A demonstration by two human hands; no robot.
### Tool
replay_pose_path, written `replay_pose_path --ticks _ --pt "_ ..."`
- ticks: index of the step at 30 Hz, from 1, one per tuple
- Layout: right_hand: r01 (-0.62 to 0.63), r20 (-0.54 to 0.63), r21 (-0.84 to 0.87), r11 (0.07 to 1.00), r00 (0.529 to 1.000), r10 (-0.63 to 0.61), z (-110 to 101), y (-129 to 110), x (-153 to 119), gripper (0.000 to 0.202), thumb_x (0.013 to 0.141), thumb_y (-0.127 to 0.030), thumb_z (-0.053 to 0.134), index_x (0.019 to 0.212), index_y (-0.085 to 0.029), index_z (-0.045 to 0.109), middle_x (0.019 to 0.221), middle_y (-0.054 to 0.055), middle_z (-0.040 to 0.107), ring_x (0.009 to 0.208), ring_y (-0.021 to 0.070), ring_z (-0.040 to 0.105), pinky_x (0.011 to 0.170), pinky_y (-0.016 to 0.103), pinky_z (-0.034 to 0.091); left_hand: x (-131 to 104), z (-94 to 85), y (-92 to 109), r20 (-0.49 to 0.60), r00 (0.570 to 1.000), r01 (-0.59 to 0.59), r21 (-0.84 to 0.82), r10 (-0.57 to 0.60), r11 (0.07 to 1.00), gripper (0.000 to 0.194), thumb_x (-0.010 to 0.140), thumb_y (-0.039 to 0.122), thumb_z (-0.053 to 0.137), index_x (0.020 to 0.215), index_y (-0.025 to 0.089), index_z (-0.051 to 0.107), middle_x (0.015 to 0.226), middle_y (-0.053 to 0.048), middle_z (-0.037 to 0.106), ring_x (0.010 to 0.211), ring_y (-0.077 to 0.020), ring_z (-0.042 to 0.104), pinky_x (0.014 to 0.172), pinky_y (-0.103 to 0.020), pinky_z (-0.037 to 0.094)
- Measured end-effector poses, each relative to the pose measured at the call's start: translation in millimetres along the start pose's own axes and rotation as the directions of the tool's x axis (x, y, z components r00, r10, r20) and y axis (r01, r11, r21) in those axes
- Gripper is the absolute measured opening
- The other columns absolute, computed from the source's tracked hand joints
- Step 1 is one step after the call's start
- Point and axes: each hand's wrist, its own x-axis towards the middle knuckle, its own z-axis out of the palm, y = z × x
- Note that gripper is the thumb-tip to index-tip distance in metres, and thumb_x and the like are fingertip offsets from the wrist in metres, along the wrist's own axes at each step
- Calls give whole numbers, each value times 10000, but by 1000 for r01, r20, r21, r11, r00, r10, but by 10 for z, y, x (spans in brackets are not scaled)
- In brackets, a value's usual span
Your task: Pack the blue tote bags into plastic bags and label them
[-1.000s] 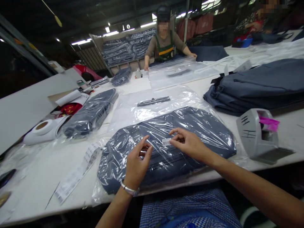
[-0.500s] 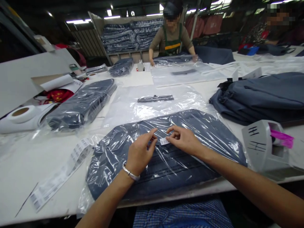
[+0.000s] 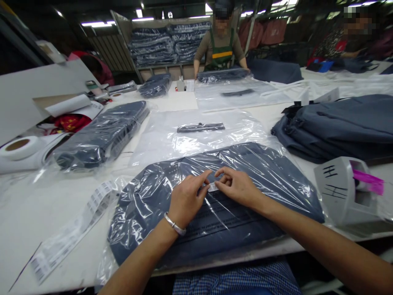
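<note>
A dark blue bag in clear plastic lies flat on the white table in front of me. Over its middle, a small white label is between my two hands. My right hand pinches the label's right end between thumb and finger. My left hand, with a silvery bracelet at the wrist, has its thumb and forefinger at the label's left end, closed on it. A strip of printed labels curls on the table to the left of the bag.
Behind the bag lies a flat plastic bag. A wrapped bag and a tape roll are at left. Unwrapped dark bags and a grey dispenser are at right. A person works across the table.
My left hand has moved right, up to the label, and its fingers have closed on the left end. The person opposite has shifted the wrapped bag slightly.
</note>
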Motion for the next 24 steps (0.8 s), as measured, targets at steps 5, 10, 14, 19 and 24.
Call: replay_pose_path --ticks 5,10,14,19,24 --pt "20 -7 -38 999 1000 -21 33 20 -2 224 799 -231 617 1022 -223 624 683 -37 686 563 127 593 583 240 417 16 63 -17 27 1000 -11 25 10 1000 482 846 211 651 1303 318 545 936 3 722 830 -190 634 677 -289 478" --pt "27 -5 -87 996 1000 -28 48 24 -2 230 801 -234 616 1031 -230 623 674 -41 686 565 132 600 575 239 395 3 110 -40 71 997 11 30 -13 999 528 823 184 673 1309 338 536 934 16 724 827 -193 625 660 -286 452" --pt "32 7 -244 969 1000 -31 58 -31 -25 260 816 -265 610 1076 -249 617 713 -23 703 642 167 637 584 255 369 -13 137 -45 85 996 15 47 -19 999 535 826 194 670 1318 350 527 912 10 722 821 -201 623 638 -284 430" --pt "64 23 -586 808 998 -63 107 -120 -39 408 866 -353 574 1262 -253 551 955 77 724 746 241 665 600 296 368 -19 176 -71 115 993 20 84 -30 996 548 836 224 668 1346 333 501 917 5 723 836 -209 629 651 -294 442" --pt "-6 -72 -617 787 996 -50 -45 -126 -190 378 895 -331 549 1256 -218 566 1063 109 692 753 243 657 598 311 390 -45 139 -30 82 996 -42 117 32 992 399 907 246 565 1304 282 546 1006 -27 725 915 -210 637 757 -323 498"
